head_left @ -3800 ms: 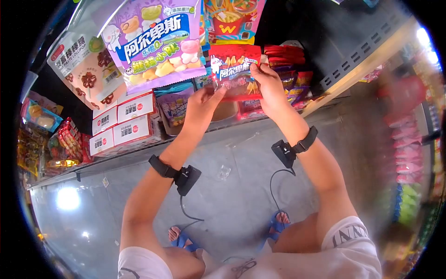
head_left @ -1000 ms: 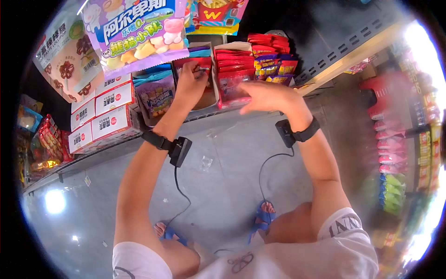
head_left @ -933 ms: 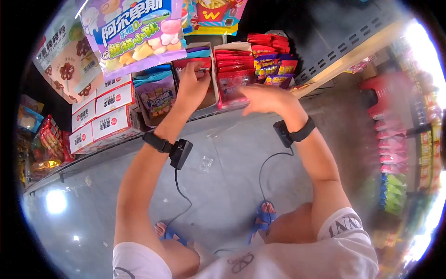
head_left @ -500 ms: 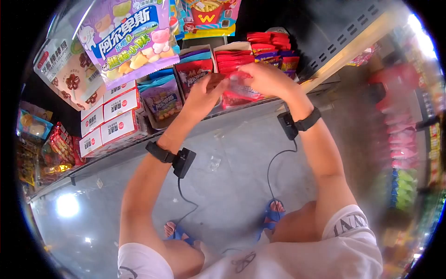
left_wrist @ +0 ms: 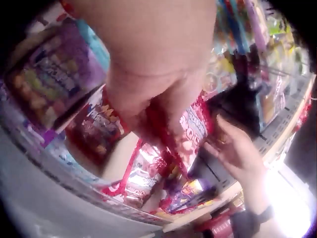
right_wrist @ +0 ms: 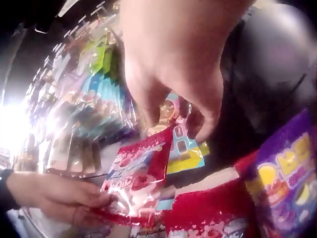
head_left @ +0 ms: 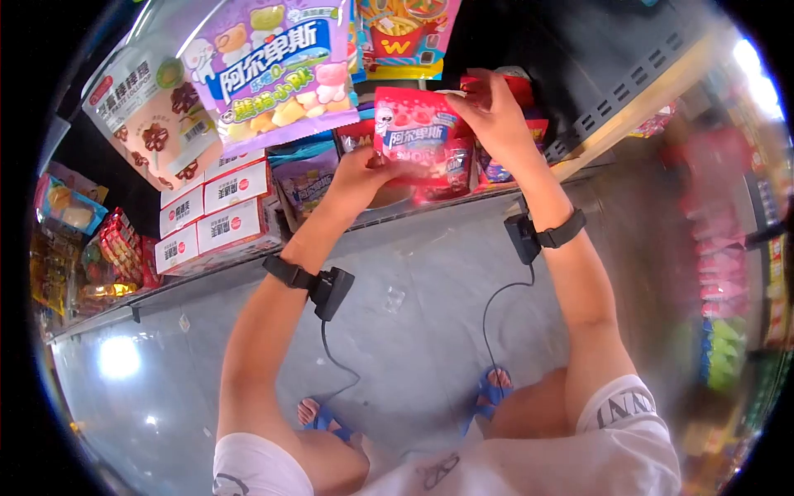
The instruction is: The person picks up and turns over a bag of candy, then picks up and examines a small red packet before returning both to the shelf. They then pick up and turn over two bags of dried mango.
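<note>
A red candy bag (head_left: 416, 132) with Chinese print is held up in front of the shelf in the head view. My left hand (head_left: 357, 182) pinches its lower left edge between thumb and fingers, as the right wrist view shows too. At the bag's top right corner is my right hand (head_left: 500, 120), its thumb and fingers spread apart. Seen from the left wrist, the right hand (left_wrist: 240, 153) lies beside the bag with its fingers loose. Below the held bag stand more red bags (head_left: 456, 165) in their box, partly covered.
Large purple gummy bags (head_left: 277, 66) and a lollipop bag (head_left: 153, 116) hang above the shelf. White boxes (head_left: 236, 202) are stacked on its left part, beside small purple bags (head_left: 304, 182). A wooden edge (head_left: 612, 140) bounds the shelf on the right. Grey floor (head_left: 413, 314) lies below.
One second ago my left hand was in the box further left and the right hovered over the red bags. Since then a red bag has come up, into my left hand; the right hand moved up and right.
</note>
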The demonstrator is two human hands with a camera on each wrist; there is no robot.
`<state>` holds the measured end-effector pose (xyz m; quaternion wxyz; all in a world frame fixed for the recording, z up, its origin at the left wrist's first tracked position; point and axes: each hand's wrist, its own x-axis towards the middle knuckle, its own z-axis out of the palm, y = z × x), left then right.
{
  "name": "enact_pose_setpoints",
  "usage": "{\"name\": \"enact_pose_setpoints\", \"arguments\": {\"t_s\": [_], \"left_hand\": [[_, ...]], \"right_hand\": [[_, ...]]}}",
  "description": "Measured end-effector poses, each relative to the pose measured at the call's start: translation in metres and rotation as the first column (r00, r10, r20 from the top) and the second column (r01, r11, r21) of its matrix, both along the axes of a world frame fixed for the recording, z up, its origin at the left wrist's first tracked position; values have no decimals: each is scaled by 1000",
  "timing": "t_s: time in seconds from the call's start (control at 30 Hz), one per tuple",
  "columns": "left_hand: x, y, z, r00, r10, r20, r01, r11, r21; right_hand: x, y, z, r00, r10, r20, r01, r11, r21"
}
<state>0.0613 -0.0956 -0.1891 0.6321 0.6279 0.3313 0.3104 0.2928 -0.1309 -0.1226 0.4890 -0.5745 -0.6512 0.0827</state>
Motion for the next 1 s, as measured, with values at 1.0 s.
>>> {"name": "enact_pose_setpoints", "arguments": {"t_s": [1.0], "left_hand": [[8,14,-21,940,194,282,-137,968,-208]], "right_hand": [[-17,-2,-23,889,154,-431,-339,854,-394]]}}
